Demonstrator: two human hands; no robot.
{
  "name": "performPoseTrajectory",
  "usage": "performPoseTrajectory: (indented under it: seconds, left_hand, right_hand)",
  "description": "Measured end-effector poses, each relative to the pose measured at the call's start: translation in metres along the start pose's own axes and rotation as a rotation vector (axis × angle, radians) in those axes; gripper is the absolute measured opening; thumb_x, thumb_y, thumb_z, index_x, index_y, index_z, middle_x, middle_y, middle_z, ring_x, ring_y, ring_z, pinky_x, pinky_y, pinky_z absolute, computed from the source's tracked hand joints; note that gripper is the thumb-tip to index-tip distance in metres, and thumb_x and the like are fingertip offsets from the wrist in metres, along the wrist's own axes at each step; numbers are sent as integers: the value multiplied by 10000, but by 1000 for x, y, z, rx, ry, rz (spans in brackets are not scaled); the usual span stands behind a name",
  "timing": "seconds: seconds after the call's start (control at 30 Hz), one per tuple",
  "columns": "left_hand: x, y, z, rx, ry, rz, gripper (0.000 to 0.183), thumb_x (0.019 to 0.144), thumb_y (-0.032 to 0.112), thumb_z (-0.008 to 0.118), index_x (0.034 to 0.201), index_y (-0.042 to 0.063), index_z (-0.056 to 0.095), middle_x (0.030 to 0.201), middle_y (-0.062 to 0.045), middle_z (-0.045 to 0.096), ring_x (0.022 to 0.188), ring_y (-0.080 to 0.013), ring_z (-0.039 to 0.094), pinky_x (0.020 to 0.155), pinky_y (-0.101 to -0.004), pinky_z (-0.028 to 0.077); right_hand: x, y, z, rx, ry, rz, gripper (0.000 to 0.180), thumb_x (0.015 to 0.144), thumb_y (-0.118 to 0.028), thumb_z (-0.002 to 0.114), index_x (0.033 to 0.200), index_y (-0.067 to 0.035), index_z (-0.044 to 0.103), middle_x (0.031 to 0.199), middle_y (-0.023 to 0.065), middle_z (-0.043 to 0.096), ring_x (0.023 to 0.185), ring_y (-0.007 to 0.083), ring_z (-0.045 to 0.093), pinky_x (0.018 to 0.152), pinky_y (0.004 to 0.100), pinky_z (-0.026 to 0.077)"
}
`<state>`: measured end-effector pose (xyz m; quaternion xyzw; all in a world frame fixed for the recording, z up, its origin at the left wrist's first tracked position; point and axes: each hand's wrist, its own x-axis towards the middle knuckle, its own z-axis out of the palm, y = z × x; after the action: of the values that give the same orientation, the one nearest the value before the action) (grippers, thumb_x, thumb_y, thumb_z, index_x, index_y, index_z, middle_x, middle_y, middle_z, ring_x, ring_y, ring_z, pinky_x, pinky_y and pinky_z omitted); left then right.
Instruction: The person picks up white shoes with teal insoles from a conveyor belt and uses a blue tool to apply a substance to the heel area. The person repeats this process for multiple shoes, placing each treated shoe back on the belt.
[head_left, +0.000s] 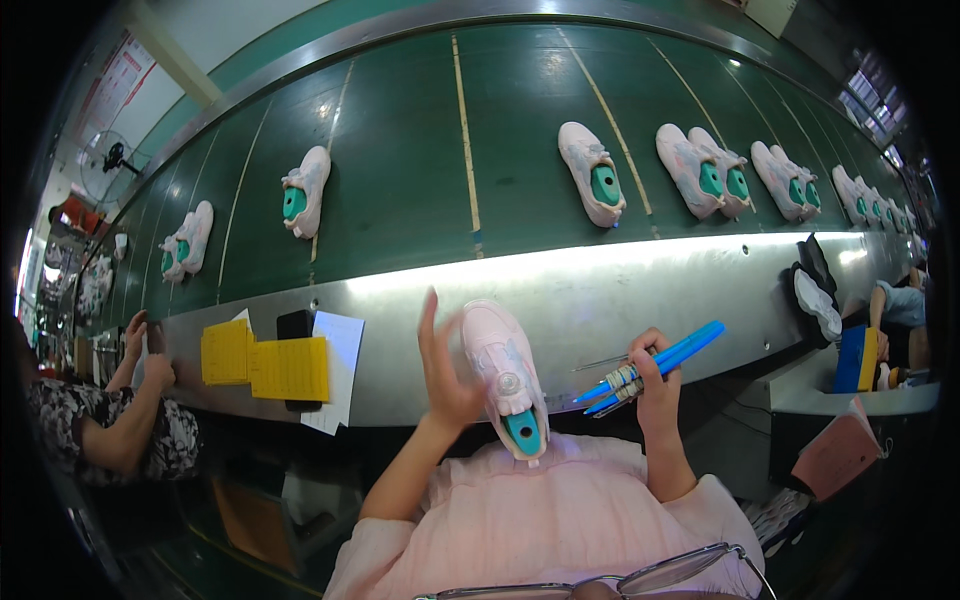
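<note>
A pale pink sneaker (495, 337) with a teal shoe last (523, 433) in its opening lies before me, its toe over the metal ledge and its heel close to my shirt. My left hand (450, 379), blurred, is at the shoe's left side with its fingers apart; whether it touches the upper is hard to tell. To the right of the shoe, my right hand (655, 375) grips blue pens (686, 349) wrapped with cord or tape. A thin pointed metal tool (602, 363) also sticks out from that hand.
Beyond the metal ledge (420, 315) runs a green conveyor belt (397, 165) carrying similar sneakers (592, 176). Left of me lie yellow paper slips (291, 367), a white sheet (339, 375) and a black phone-like object (295, 324). Co-workers' hands (154, 360) are at far left, others far right.
</note>
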<state>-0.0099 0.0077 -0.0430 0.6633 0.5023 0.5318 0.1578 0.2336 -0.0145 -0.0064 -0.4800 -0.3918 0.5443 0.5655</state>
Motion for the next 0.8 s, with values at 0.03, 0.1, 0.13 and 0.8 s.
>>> performPoseTrajectory:
  seconds: [0.03,0.1,0.13,0.8]
  left_hand:
    - [-15,7,-7,-10,-114,216,583,773,414,614,1225,91,439,1375,-182,288,1256,-346,306,1035,-440,225]
    - [-51,7,-12,197,-198,790,492,796,366,593,1235,221,426,1354,-70,357,1247,-258,353,1059,-435,195]
    - [-62,2,-10,326,-220,955,470,791,347,601,1222,269,429,1336,-27,382,1243,-223,360,1069,-428,181]
    - [36,73,-32,-146,-318,382,489,507,226,774,946,68,631,993,-117,621,865,-298,624,683,-330,518]
  right_hand:
    - [2,-1,0,9,-22,2,158,855,-189,556,814,-68,463,662,-4,510,579,36,473,505,178,374]
    - [7,-4,-3,0,-65,0,157,858,-181,557,809,-64,464,664,-8,504,599,34,473,535,183,382]
    - [10,-6,-5,-16,-82,-7,155,859,-177,556,808,-63,464,666,-9,501,603,32,469,540,184,380]
    - [-34,-64,32,-76,-448,-425,191,771,-152,650,746,-54,488,622,59,513,510,146,492,460,253,389]
